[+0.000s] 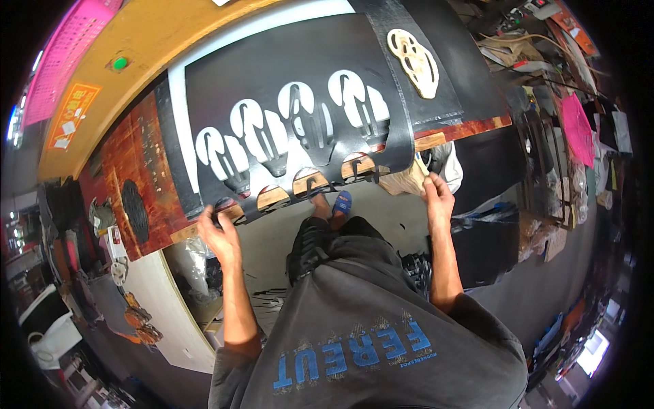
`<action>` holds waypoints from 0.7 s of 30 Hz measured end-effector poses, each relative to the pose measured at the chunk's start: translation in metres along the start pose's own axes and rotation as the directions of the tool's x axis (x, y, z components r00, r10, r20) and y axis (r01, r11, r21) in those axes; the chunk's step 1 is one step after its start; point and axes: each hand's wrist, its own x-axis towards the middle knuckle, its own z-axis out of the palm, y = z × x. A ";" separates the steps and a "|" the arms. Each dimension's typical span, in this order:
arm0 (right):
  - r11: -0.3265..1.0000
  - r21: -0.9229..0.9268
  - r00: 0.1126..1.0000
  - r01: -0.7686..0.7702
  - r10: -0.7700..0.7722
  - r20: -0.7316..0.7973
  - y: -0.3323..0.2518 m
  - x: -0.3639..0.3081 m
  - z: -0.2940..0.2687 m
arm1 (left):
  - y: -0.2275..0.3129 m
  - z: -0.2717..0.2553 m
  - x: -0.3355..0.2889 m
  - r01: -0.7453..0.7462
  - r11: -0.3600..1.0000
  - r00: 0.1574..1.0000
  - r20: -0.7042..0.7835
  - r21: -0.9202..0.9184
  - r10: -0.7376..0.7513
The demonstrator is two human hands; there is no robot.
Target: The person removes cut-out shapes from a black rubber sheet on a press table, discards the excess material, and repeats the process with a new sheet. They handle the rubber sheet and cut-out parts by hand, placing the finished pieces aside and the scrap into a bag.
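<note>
A black sheet [272,51] lies across the bench, with two rows of cut-outs along its near part. White shows through the far row, while the near row hangs over the bench's front edge. At the sheet's near left corner is my left hand [221,237], its thumb and fingers closed on the sheet's edge. My right hand [438,196] is off the sheet's near right corner, thumb and fingertips pinched together; what is between them is too small to name. Beside those fingertips hangs a tan piece [407,181]. A cream cutting die [415,63] with oval openings rests right of the cut-outs.
A yellow machine beam [153,51] with a green button [120,63] spans the far left. A black oval pad [133,204] lies on the worn red bench top [160,221]. Pink baskets [68,54] stand at far left. Cluttered shelves [545,129] line the right.
</note>
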 end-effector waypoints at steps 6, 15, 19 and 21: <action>0.924 -0.031 0.922 0.381 -0.378 0.080 -0.056 0.049 0.064 | -0.018 0.006 0.062 0.054 0.997 0.998 -0.013 0.052 -0.054; 0.905 -0.304 0.951 0.297 -0.309 0.008 -0.074 0.049 0.055 | -0.055 -0.020 0.014 0.276 0.949 0.919 0.330 -0.150 -0.216; 0.573 -0.642 0.769 0.510 -0.638 0.042 -0.104 0.073 0.060 | -0.043 -0.011 0.039 0.215 0.940 0.952 0.271 -0.265 -0.142; 0.656 -0.656 0.921 0.372 -0.351 0.171 -0.128 0.091 0.073 | -0.031 -0.010 0.053 0.205 0.922 0.957 0.266 -0.328 -0.118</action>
